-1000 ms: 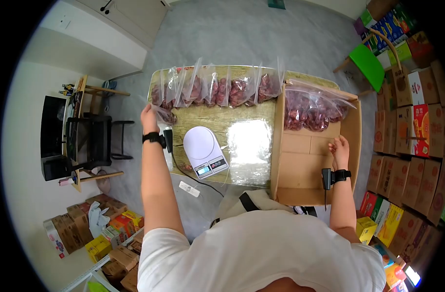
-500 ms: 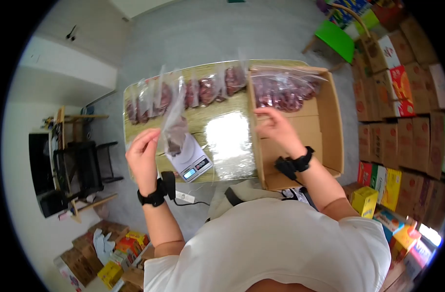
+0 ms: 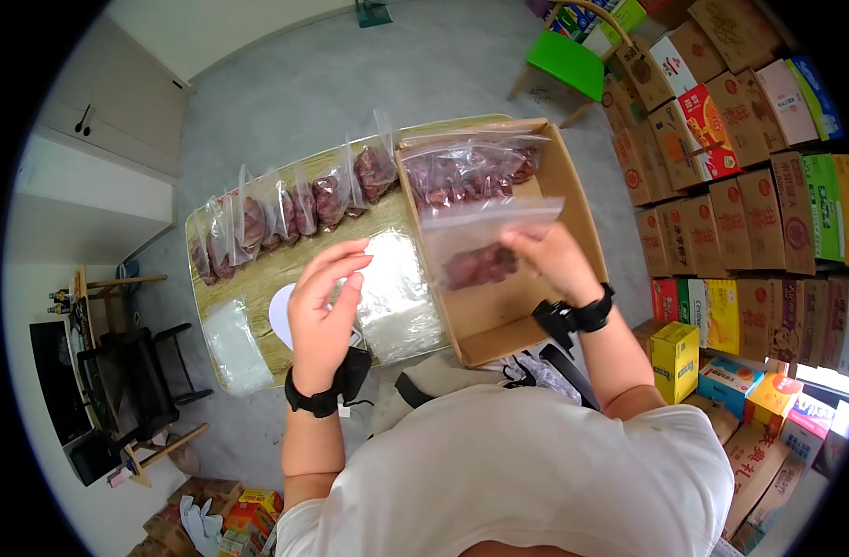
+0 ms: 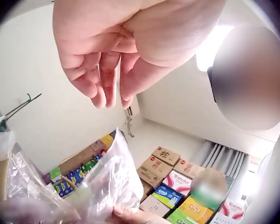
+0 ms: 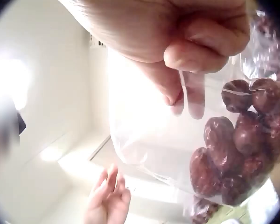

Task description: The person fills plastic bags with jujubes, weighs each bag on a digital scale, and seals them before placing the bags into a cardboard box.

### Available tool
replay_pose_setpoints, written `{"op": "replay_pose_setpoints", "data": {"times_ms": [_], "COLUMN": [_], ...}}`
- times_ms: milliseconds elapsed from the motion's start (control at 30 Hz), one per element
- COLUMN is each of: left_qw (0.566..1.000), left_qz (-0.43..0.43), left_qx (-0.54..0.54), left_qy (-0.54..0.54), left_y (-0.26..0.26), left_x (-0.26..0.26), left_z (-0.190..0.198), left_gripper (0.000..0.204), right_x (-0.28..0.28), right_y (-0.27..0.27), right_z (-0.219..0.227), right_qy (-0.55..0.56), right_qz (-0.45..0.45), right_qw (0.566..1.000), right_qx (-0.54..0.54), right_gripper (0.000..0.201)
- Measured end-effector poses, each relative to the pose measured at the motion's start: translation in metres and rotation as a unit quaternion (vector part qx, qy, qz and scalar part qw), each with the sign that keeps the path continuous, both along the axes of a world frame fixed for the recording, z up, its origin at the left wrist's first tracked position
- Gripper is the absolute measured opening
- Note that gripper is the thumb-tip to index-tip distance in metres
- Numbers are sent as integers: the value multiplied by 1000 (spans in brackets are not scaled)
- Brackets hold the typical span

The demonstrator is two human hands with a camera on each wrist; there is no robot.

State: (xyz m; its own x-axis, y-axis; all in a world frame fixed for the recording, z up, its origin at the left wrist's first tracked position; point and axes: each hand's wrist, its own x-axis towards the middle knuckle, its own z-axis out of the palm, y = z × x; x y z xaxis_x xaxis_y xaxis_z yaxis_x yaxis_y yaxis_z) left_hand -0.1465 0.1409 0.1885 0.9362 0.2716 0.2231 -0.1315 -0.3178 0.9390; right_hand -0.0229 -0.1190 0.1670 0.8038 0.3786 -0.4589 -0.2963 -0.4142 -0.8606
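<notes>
My right hand (image 3: 552, 262) pinches a clear zip bag of red dates (image 3: 480, 267) by its upper side, over the cardboard box (image 3: 499, 325). Close up in the right wrist view, wrinkled dark dates (image 5: 224, 140) fill the bag's lower part, with thumb and fingers on the plastic. Filled bags (image 3: 471, 172) stand in the far end of the box. My left hand (image 3: 324, 302) hovers over the table with relaxed fingers (image 4: 111, 70) and nothing in them. Below it, a white kitchen scale (image 3: 280, 316) is mostly hidden.
A row of date bags (image 3: 290, 213) lines the table's far edge. Flat clear bags lie in one stack (image 3: 395, 311) beside the box and another stack (image 3: 237, 348) at the left. Beyond stand a green chair (image 3: 568, 65) and stacked cartons (image 3: 731, 223).
A bag of dates has come from the table's left side across to the box. My left hand held it half a second ago; now my right hand does. The head view has shifted right.
</notes>
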Motion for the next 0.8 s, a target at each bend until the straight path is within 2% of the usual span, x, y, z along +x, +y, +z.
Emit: {"op": "replay_pose_setpoints", "data": {"times_ms": [33, 100, 167, 267, 400, 467, 500, 567, 633, 700, 733, 767, 800], "left_qw": [1000, 998, 997, 993, 987, 984, 984, 983, 981, 984, 981, 982, 981], "left_qz": [-2, 6, 8, 39, 78, 95, 102, 98, 100, 70, 65, 67, 74], "left_qx": [-3, -65, -60, -87, -91, -99, -96, -84, -98, -96, -102, -100, -78], "left_qy": [1, 26, 44, 67, 109, 113, 114, 130, 134, 133, 149, 148, 159], "left_y": [5, 9, 8, 18, 20, 21, 22, 25, 25, 28, 32, 34, 33], "left_x": [-2, -8, -11, -23, -28, -25, -24, -20, -13, -4, 0, 5, 11], "left_z": [-3, -7, -7, -18, -22, -25, -28, -40, -51, -69, -81, -90, -96], "left_gripper": [17, 15, 16, 17, 17, 17, 17, 17, 18, 19, 19, 19, 19], "right_x": [10, 37, 60, 102, 167, 193, 196, 206, 194, 182, 185, 189, 180], "right_y": [-14, -47, -64, -81, -91, -91, -90, -81, -75, -69, -71, -75, -70], "right_z": [-6, -27, -44, -96, -182, -218, -228, -245, -255, -253, -269, -284, -271], "right_qy": [-13, -16, -3, -6, -35, -136, -135, -106, -220, -235, -259, -215, -192], "right_qz": [-31, -38, -92, -147, -134, -29, -24, -98, -132, -136, -158, -174, -217], "right_qw": [999, 999, 995, 987, 990, 979, 980, 989, 966, 959, 952, 961, 957], "right_qx": [-7, -13, -42, -70, -40, -148, -143, -14, -39, -87, -40, -7, 16], "right_gripper": [23, 24, 23, 19, 18, 21, 21, 23, 26, 30, 37, 45, 50]}}
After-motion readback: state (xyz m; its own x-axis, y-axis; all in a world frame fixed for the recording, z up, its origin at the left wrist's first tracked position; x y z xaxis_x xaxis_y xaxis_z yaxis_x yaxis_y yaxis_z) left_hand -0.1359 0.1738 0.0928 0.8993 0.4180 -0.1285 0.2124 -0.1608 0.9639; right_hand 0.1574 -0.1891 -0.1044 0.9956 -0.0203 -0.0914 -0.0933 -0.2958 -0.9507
